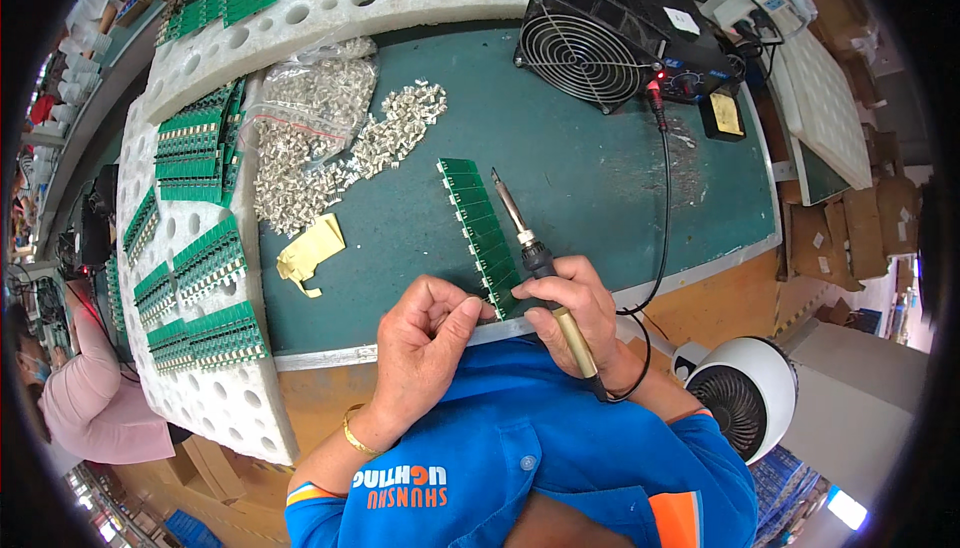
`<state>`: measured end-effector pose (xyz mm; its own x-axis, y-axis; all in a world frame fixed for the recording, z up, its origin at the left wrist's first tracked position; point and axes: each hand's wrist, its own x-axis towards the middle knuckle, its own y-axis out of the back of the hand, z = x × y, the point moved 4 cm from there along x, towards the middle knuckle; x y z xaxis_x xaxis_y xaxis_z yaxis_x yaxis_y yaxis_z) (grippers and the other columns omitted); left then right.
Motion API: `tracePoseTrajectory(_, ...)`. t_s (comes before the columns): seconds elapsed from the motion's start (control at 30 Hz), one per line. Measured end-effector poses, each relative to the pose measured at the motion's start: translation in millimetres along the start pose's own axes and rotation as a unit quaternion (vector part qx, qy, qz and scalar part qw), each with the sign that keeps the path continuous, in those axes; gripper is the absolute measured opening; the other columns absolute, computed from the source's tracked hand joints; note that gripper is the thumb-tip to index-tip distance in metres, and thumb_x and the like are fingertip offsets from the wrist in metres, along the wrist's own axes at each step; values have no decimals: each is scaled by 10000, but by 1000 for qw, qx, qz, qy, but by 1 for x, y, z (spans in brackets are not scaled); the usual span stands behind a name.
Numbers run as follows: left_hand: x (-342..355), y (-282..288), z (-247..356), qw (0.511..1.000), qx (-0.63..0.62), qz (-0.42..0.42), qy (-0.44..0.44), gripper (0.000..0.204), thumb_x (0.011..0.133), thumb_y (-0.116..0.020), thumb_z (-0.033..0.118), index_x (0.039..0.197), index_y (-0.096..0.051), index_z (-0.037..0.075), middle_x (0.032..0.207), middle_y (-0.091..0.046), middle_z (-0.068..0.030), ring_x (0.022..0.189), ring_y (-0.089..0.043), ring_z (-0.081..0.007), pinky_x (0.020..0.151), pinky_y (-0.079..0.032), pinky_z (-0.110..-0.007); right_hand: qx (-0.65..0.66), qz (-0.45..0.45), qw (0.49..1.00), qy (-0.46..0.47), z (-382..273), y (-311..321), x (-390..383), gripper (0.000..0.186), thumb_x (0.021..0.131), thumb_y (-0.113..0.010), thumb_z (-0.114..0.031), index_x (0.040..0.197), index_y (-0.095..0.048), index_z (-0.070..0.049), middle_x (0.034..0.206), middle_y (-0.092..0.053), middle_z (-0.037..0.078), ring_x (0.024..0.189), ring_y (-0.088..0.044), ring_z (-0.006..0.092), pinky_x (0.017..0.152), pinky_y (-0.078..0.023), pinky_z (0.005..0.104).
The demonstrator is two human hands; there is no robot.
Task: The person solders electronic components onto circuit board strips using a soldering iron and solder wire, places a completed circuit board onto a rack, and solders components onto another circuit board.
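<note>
A long green circuit board strip point(478, 228) lies aslant on the bench, small pale metal parts along its left edge. At its near end, my left hand point(425, 333) is closed, thumb and forefinger pinched together; what they hold is too small to make out. My right hand point(580, 313) grips a soldering iron point(540, 260) by its handle, the tip pointing away beside the strip's right edge. Its fingertips come close to the strip's near end. Beyond my left hand are a crumpled yellow cloth or paper point(312, 251) and a pile of small metal connectors point(395, 133).
A clear bag of connectors point(318, 98) sits at the back left. White foam trays point(215, 398) hold several green boards point(210, 338). A black fan point(585, 53), soldering station point(690, 78) and yellow sponge point(725, 115) stand back right. The iron's cable point(668, 208) runs right; a person point(105, 378) sits left.
</note>
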<state>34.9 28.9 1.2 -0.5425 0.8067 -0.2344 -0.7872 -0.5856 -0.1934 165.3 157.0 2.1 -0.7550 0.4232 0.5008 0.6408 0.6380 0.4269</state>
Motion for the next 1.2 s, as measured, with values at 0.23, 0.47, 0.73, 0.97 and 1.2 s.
tracePoseTrajectory(0.23,3,-2,2,999,20,-35,30,105,1000,-581,110,962,-538,22,930,-704,-89,818,-592,-53,694,-461,-194,-8,8,1000,0,1,3,-2,332,844,-726,-64,1147,-592,-47,944,-607,139,748,-603,256,619,-506,344)
tracePoseTrajectory(0.47,5,-2,0,999,10,-30,8,118,993,-595,112,945,-542,18,890,-703,-68,748,-559,-37,623,-440,-194,-2,15,1000,4,-1,4,-2,284,871,-701,-80,1126,-588,-25,953,-636,143,763,-602,256,636,-513,341)
tracePoseTrajectory(0.73,5,-2,1,999,16,-40,24,102,995,-588,101,953,-533,26,917,-710,-69,750,-563,-25,628,-446,-182,-8,2,1000,8,-3,4,0,264,888,-671,-67,1124,-570,-8,974,-688,146,794,-605,263,678,-520,360)
tracePoseTrajectory(0.97,6,-2,2,999,17,-37,22,120,993,-597,123,931,-539,40,882,-703,-38,697,-502,2,587,-407,-168,-1,3,1000,-5,-4,3,1,252,893,-652,-47,1127,-566,-8,985,-694,149,816,-613,263,705,-524,356)
tracePoseTrajectory(1.2,5,-1,1,999,6,-29,23,130,974,-615,100,920,-562,-5,858,-715,-69,759,-601,-35,622,-479,-197,-3,0,1000,1,-3,3,-1,266,889,-644,-39,1138,-558,-7,981,-696,150,809,-607,263,707,-519,361)
